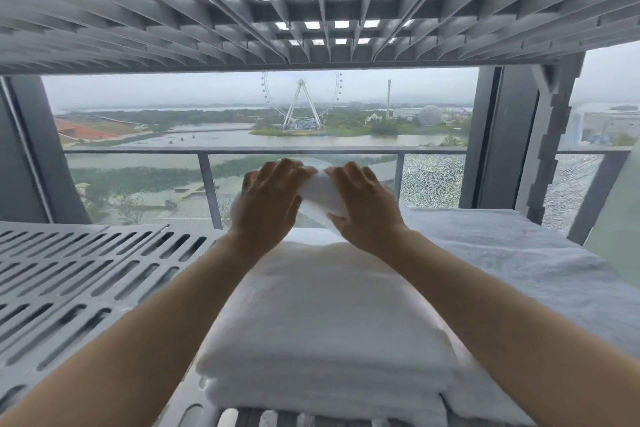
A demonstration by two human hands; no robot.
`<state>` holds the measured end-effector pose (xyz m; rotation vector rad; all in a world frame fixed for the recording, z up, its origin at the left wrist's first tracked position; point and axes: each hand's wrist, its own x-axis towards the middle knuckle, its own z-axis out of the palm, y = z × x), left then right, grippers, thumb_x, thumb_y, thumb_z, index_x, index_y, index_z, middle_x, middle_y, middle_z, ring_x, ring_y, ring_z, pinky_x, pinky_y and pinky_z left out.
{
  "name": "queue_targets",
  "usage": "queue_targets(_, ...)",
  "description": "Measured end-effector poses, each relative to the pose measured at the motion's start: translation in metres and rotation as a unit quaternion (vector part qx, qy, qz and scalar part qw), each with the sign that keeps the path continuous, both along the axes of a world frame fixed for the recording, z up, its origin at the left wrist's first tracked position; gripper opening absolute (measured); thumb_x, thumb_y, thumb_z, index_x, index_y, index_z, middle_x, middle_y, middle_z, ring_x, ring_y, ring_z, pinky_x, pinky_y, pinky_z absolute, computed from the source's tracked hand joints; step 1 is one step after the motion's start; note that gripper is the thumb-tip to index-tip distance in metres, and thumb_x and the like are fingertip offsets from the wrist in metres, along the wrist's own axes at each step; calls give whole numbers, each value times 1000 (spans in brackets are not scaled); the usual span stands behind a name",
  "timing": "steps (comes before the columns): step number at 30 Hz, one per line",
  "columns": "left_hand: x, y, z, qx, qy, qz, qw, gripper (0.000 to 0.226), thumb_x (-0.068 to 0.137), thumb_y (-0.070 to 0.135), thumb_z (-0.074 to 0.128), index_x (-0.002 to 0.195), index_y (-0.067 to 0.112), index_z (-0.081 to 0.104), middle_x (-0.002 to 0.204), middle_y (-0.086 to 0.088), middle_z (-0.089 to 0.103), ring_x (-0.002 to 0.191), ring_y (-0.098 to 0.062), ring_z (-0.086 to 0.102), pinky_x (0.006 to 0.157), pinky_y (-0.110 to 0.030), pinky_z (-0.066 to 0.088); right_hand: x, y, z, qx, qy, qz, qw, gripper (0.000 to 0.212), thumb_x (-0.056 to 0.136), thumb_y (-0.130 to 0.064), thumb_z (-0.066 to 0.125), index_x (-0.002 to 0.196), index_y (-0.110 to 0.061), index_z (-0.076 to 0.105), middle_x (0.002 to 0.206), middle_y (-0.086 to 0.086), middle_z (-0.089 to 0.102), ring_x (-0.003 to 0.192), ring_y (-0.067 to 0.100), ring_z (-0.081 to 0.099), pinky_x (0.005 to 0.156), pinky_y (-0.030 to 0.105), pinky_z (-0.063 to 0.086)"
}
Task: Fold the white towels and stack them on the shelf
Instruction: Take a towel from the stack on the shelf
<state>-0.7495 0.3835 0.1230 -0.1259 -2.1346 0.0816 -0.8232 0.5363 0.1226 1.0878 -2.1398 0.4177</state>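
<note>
White terry towel (322, 196), bunched | left grip (266, 199) and right grip (363, 210) both clutching it | above folded stack (325, 315)

Flat grey daylight comes through the window (263, 121), backlighting everything. The top of the towel stack (325, 315) glows overexposed and soft. Wide-angle distortion bows the upper shelf (104, 28) at the edges.

Both bare forearms stretched forward, converging from lower corners toward centre. Left hand (268, 199) back up, fingers curled over far side of small white towel (320, 192). Right hand (365, 206) just beside it, fingers curled over towel top, thumb tucked under near edge. Hands close together, wrists about level.
</note>
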Motion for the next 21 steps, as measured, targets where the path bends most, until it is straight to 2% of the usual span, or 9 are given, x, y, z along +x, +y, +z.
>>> queue_targets(6, 36, 5, 4, 2, 14, 43, 999, 36, 79, 3, 62, 114, 10, 58, 108, -11, 60, 98, -34, 56, 76, -48, 45, 23, -3, 12, -33, 57, 39, 997, 49, 72, -12, 65, 119, -11, 53, 115, 13, 51, 105, 33, 48, 76, 45, 45)
queue_targets(14, 87, -13, -6, -16, 99, 76, 992, 40, 79, 6, 60, 118, 13, 52, 112, -12, 58, 100, -33, 53, 77, -44, 43, 63, -21, 23, -72, 157, 113, 978, 45, 68, -5, 71, 110, -12, 59, 104, 12, 57, 92, 31, 55, 71, 44, 47)
queue_targets(17, 109, -30, -9, -16, 118, 86, 989, 36, 82, 7, 57, 118, 8, 56, 114, -13, 58, 102, -33, 53, 80, -42, 40, 87, -37, 23, -80, 172, 124, 974, 44, 67, -4, 71, 109, -11, 59, 104, 13, 57, 92, 31, 56, 71, 44, 48)
queue_targets(21, 144, -63, -14, -16, 103, 86, 991, 35, 81, 5, 56, 116, 6, 58, 114, -15, 58, 102, -33, 53, 79, -41, 40, 123, -69, 16, -78, 168, 118, 976, 46, 64, -1, 72, 108, -10, 60, 102, 13, 58, 91, 30, 56, 70, 45, 50)
